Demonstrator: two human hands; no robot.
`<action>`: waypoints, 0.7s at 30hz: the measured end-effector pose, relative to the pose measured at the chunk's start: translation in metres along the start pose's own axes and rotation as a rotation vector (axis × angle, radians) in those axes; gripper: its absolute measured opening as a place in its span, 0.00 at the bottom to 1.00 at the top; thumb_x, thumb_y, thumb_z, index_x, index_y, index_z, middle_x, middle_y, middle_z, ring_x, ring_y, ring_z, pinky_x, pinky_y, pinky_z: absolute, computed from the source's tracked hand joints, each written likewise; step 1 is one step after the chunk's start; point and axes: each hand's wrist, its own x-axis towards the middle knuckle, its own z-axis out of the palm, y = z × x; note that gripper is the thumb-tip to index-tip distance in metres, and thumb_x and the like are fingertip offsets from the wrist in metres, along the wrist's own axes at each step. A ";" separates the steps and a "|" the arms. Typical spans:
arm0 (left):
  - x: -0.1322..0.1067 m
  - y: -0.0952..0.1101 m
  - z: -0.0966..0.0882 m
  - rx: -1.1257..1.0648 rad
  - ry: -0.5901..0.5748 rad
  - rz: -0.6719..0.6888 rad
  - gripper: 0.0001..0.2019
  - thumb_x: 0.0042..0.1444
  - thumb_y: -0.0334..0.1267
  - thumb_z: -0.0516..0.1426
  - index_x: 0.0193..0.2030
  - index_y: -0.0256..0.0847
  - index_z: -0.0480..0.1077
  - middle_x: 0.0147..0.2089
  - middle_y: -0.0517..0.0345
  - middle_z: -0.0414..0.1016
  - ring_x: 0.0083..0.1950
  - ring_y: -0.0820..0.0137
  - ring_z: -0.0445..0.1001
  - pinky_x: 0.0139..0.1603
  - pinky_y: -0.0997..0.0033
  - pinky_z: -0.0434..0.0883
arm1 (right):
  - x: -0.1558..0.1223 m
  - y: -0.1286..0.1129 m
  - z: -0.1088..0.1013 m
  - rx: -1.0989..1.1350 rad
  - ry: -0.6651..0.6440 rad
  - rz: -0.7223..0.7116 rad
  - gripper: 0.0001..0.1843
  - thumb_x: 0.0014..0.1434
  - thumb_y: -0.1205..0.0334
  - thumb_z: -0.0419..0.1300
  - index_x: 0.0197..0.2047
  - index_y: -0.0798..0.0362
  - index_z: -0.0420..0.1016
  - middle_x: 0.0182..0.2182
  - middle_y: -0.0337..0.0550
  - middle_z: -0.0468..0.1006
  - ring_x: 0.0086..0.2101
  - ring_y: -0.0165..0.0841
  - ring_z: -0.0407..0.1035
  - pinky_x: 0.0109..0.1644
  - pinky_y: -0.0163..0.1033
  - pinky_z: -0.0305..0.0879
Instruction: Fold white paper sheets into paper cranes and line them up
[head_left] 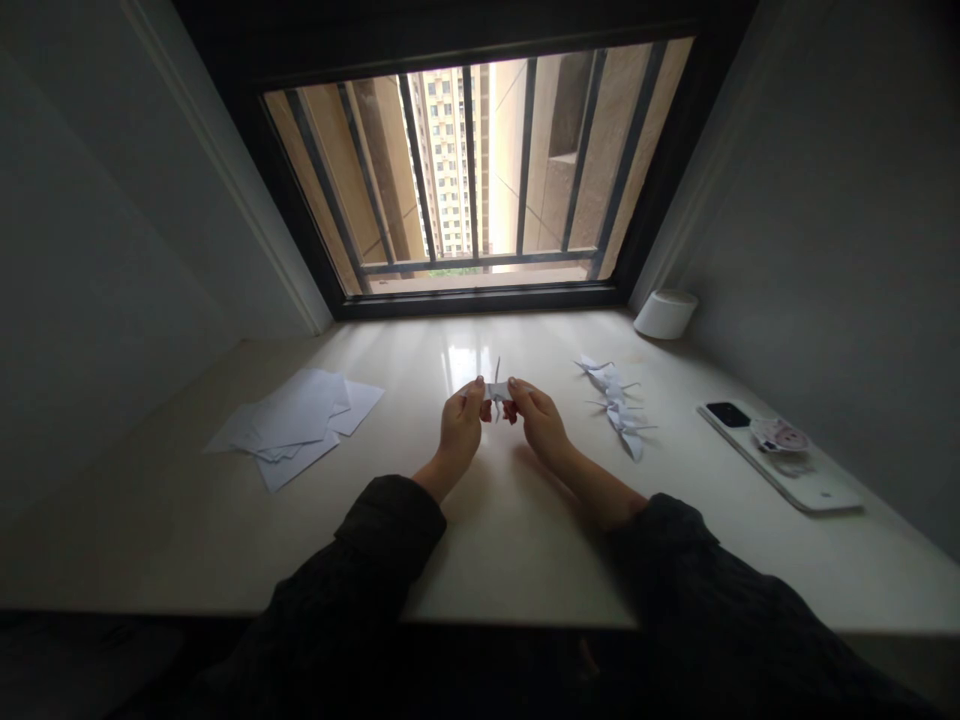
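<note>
My left hand (460, 424) and my right hand (538, 417) meet over the middle of a pale counter (480, 560). Both pinch a small folded white paper figure (496, 388), with a thin point sticking up from it. The fingers of each hand are closed on the paper from either side. Dark sleeves cover both forearms.
A loose pile of white paper sheets (296, 425) lies to the left. Several finished folded paper figures (616, 405) lie to the right. Farther right lies a white phone (780, 455) face down; a white round object (665, 313) stands near the barred window (472, 170).
</note>
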 end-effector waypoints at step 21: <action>0.010 -0.003 -0.017 -0.126 -0.069 -0.207 0.22 0.56 0.55 0.49 0.33 0.37 0.71 0.26 0.56 0.73 0.27 0.71 0.71 0.29 0.72 0.65 | 0.014 0.006 -0.020 0.215 0.002 0.181 0.22 0.52 0.43 0.61 0.21 0.53 0.68 0.17 0.35 0.63 0.20 0.27 0.58 0.25 0.35 0.53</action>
